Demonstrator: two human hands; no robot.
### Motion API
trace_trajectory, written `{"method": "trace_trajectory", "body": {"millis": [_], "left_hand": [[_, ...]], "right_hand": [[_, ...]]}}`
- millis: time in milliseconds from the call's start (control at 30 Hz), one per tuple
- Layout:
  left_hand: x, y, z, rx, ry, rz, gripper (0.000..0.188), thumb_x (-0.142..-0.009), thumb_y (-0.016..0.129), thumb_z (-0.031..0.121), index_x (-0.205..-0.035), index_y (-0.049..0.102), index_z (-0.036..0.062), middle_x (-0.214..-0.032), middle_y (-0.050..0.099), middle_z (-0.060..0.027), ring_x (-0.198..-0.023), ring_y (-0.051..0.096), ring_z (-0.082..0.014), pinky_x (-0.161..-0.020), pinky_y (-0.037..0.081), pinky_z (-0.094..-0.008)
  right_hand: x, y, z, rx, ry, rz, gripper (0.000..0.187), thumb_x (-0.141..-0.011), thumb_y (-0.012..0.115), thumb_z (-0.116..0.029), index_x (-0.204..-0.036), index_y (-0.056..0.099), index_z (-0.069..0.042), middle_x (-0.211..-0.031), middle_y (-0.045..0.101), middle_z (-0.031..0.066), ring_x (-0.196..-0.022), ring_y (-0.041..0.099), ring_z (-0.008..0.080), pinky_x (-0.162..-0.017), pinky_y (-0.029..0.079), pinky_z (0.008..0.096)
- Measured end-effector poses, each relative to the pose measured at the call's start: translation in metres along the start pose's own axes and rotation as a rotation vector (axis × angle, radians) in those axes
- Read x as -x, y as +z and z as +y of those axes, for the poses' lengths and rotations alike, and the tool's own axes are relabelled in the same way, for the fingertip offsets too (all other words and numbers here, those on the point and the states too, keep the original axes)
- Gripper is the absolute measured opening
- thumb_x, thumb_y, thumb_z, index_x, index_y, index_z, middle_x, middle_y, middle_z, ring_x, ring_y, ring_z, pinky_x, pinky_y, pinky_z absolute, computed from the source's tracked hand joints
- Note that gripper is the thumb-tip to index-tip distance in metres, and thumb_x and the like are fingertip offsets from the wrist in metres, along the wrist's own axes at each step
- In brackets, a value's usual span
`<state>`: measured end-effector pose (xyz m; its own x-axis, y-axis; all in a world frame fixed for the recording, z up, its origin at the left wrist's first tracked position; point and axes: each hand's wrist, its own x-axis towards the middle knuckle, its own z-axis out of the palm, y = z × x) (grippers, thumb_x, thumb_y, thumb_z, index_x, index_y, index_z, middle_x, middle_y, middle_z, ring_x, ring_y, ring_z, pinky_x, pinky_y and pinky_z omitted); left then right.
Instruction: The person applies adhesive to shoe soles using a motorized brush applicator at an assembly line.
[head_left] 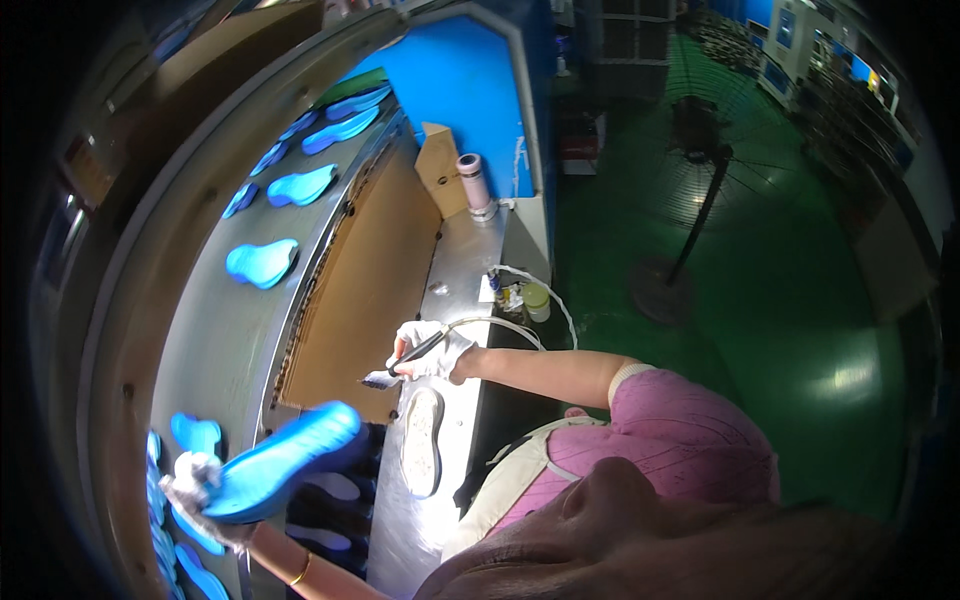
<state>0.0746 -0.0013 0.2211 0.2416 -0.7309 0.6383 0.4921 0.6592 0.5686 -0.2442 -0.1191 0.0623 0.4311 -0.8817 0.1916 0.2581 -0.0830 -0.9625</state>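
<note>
My left hand (197, 487), in a white glove, grips one end of a blue insole (285, 462) over the near edge of a conveyor belt; the insole is slightly blurred. In my right hand (432, 352), also gloved, is a brush (382, 379) with a dark handle, from which a pale tube runs off to the right. Just below the brush, a whitish sole (421, 443) lies on a metal worktop (400, 540), touched by neither hand.
Several blue insoles (262, 263) lie along the grey conveyor belt (230, 340) at left. A cardboard panel (360, 270) stands between belt and worktop. A pink flask (474, 185) sits at the far end. Beyond, on the green floor, stands a fan (700, 165).
</note>
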Motion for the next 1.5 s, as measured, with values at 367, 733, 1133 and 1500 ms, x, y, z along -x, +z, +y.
{"method": "trace_trajectory", "body": {"millis": [367,733,1133,1500], "left_hand": [[0.158,0.029,-0.118,0.427,-0.663,0.599,0.088,-0.083,0.034,0.076,-0.135,0.043,0.0054,-0.131,0.052,-0.0168,-0.119,0.049,-0.0411,-0.103,0.037,-0.0545],[0.166,0.059,-0.186,0.462,-0.425,0.589,0.076,-0.085,0.038,0.073,-0.136,0.044,0.0168,-0.127,0.055,-0.0101,-0.109,0.058,-0.0274,-0.096,0.048,-0.0445],[0.178,0.03,-0.171,0.281,-0.476,0.756,0.094,-0.078,0.042,0.08,-0.135,0.042,0.0054,-0.129,0.052,-0.0196,-0.112,0.055,-0.0346,-0.098,0.046,-0.0473],[0.197,0.043,-0.143,0.307,-0.548,0.593,0.096,-0.08,0.034,0.08,-0.139,0.038,0.0046,-0.132,0.05,-0.02,-0.116,0.053,-0.0359,-0.101,0.043,-0.0487]], "right_hand": [[0.003,0.024,0.0,-0.114,0.026,-0.243,0.017,-0.081,0.069,0.001,-0.085,0.054,-0.006,-0.076,0.062,0.0052,-0.065,0.06,0.0098,-0.058,0.05,0.0245],[-0.006,0.037,-0.002,0.007,-0.122,-0.243,0.016,-0.079,0.07,0.001,-0.086,0.056,-0.004,-0.082,0.066,0.0081,-0.07,0.063,0.0096,-0.065,0.052,0.0237],[0.03,0.054,-0.001,0.158,-0.369,-0.555,0.015,-0.078,0.067,0.005,-0.088,0.06,-0.004,-0.076,0.061,0.0039,-0.064,0.06,0.0082,-0.059,0.049,0.0227],[0.061,0.035,0.007,0.031,0.153,-0.628,0.011,-0.08,0.068,-0.001,-0.088,0.061,-0.004,-0.087,0.064,0.0054,-0.073,0.06,0.0114,-0.066,0.049,0.0258]]}}
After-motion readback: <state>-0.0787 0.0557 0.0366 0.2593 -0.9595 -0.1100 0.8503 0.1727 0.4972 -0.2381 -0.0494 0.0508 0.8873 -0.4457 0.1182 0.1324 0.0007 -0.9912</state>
